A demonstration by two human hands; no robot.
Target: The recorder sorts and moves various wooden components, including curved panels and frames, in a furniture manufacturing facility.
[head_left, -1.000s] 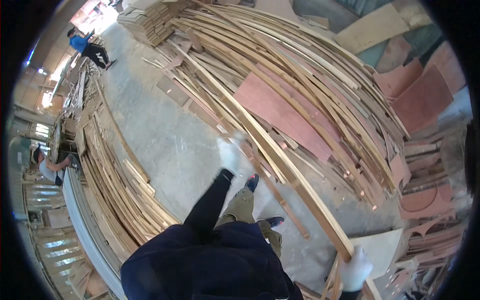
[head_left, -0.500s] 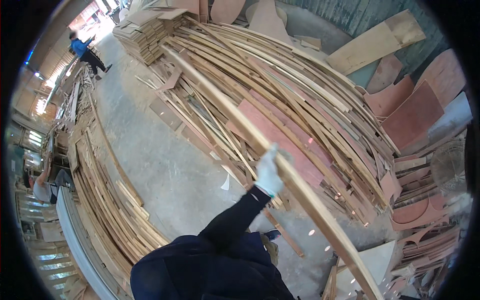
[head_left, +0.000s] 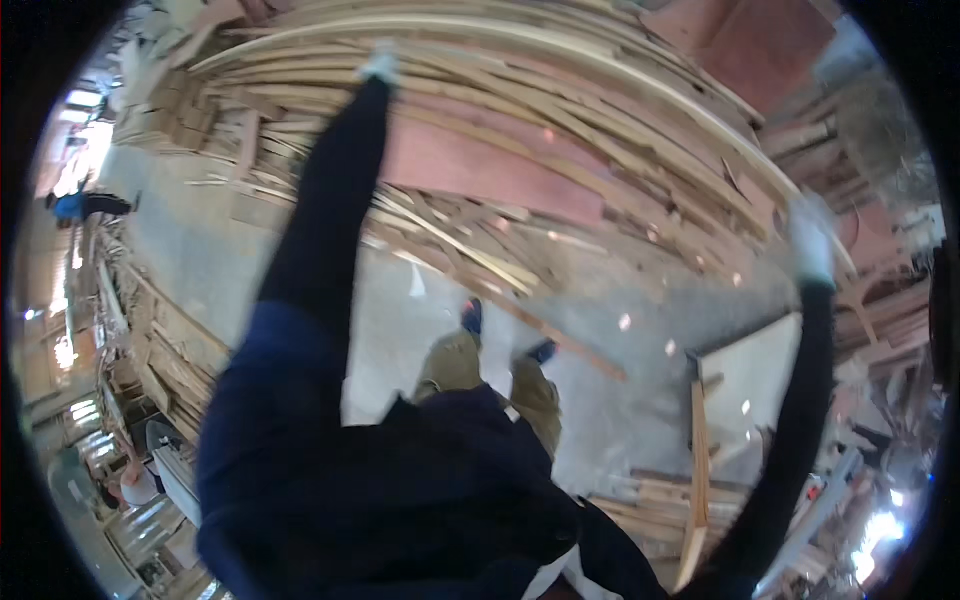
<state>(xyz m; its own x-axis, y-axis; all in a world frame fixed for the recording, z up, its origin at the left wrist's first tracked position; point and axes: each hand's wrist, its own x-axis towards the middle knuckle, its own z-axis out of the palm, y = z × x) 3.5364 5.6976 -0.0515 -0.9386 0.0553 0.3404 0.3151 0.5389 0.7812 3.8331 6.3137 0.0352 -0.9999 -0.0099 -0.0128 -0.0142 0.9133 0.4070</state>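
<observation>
A long pale wooden beam [head_left: 610, 48] stretches across the top of the view, bowed by the lens, and slopes down on the right to my right hand [head_left: 812, 240]. That hand wears a whitish glove and is closed round the beam, though motion smears it. My left hand [head_left: 380, 62], gloved too, is at the end of my outstretched arm, just below the beam's left part. Its fingers are too blurred to show whether they grip. Beneath both hands lies a wide pile of lumber strips [head_left: 560, 95], with a reddish board [head_left: 480, 165] among them.
A loose strip [head_left: 560, 345] lies on the concrete floor [head_left: 385, 340] by my feet. To the right, a pale panel [head_left: 750, 380] and a leaning plank [head_left: 697, 470] stand close to my right arm. Reddish sheets [head_left: 770, 50] are at the back right. A person in blue [head_left: 70, 205] is far left.
My view has swung round and the beam now lies across the top. My left hand has moved up and left along it; my right hand has come into view on the beam's right part.
</observation>
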